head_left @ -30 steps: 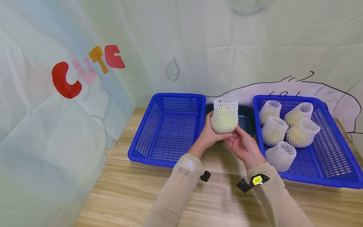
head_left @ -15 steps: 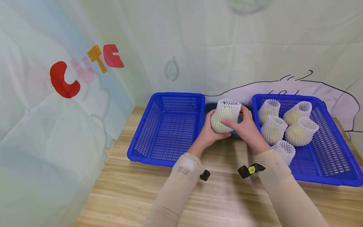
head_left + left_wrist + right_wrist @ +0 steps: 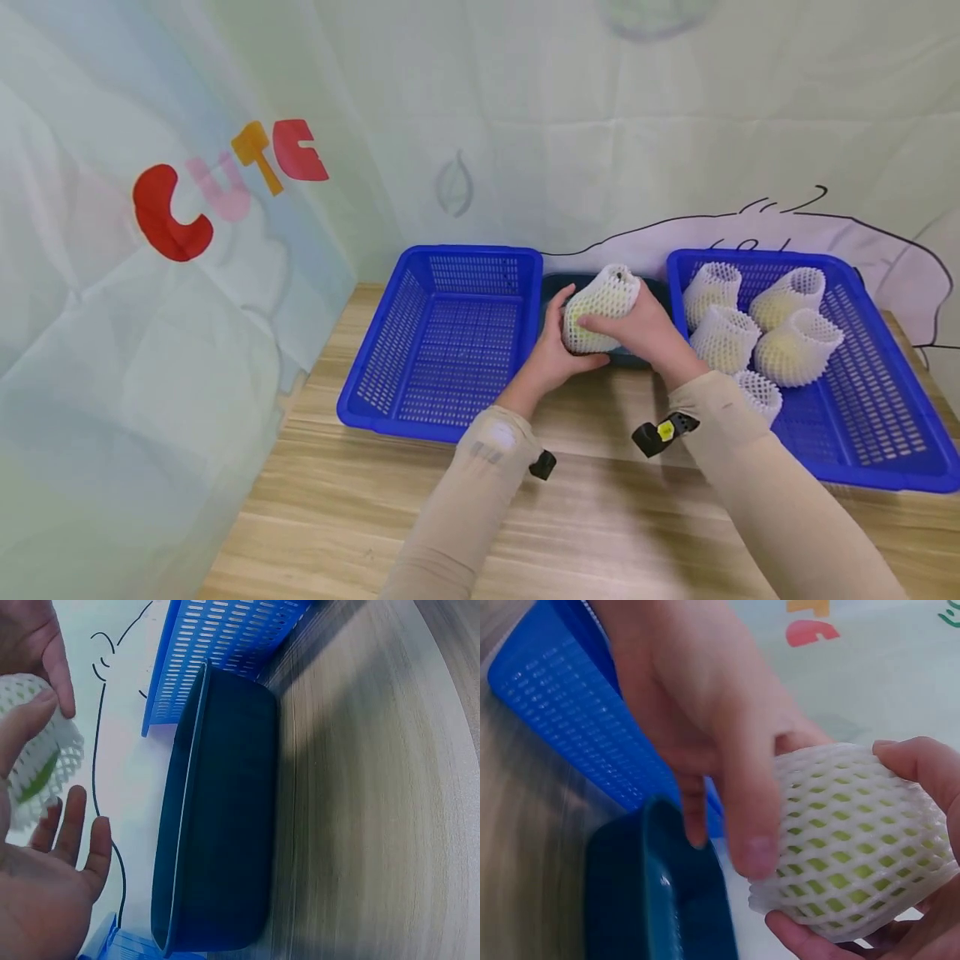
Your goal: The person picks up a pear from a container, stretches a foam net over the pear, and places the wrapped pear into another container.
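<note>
A pale yellow-green fruit in a white foam net sleeve (image 3: 600, 296) is held above the dark teal basin, tilted to the right. My right hand (image 3: 654, 335) grips it, thumb across the front and fingers behind. In the right wrist view, thumb and fingers press the netted fruit (image 3: 847, 855) from opposite sides. My left hand (image 3: 551, 357) cups it loosely from below left. Its fingers (image 3: 96, 847) stand nearly straight, some apart from the net, in the left wrist view. The sleeve's upper end looks squeezed narrow, with a small dark spot near the top.
The dark teal basin (image 3: 232, 817) stands between two blue baskets; its inside is mostly hidden. Several netted fruits (image 3: 798, 348) sit in the right basket (image 3: 877, 475). At the left is the other basket (image 3: 352, 408). A printed cloth (image 3: 585, 167) hangs behind the wooden table (image 3: 337, 517).
My right hand has come up from under the fruit to grip its right side. The fruit has tilted right and its sleeve's wide top has narrowed. My left fingers have eased away from it.
</note>
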The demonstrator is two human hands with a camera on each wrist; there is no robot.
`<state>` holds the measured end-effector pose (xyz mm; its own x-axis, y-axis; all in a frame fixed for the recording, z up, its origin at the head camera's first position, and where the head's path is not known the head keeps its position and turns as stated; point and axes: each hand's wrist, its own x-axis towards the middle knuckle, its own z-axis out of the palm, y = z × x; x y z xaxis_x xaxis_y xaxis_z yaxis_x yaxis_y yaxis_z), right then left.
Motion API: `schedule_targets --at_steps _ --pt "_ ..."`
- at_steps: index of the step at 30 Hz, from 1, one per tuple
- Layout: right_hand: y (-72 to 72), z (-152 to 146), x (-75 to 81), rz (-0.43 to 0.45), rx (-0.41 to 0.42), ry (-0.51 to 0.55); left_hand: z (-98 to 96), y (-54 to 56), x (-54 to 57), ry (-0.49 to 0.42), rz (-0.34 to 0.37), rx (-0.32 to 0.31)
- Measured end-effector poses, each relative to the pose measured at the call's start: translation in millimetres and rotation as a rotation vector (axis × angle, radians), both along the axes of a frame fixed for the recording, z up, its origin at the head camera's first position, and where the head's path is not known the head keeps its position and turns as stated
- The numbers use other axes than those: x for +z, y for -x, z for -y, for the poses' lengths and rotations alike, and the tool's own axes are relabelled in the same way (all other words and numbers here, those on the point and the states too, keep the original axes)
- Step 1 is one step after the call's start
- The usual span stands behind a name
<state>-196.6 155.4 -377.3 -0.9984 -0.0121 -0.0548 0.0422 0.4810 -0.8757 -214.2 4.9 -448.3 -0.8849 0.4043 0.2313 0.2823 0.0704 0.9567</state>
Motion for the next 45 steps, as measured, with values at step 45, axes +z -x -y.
schedule_targets --at_steps 45 --pt "-34.4 -262 -18.8 0.655 0.402 -0.034 13.0 10.8 28.3 0.152 0.121 -0.110"
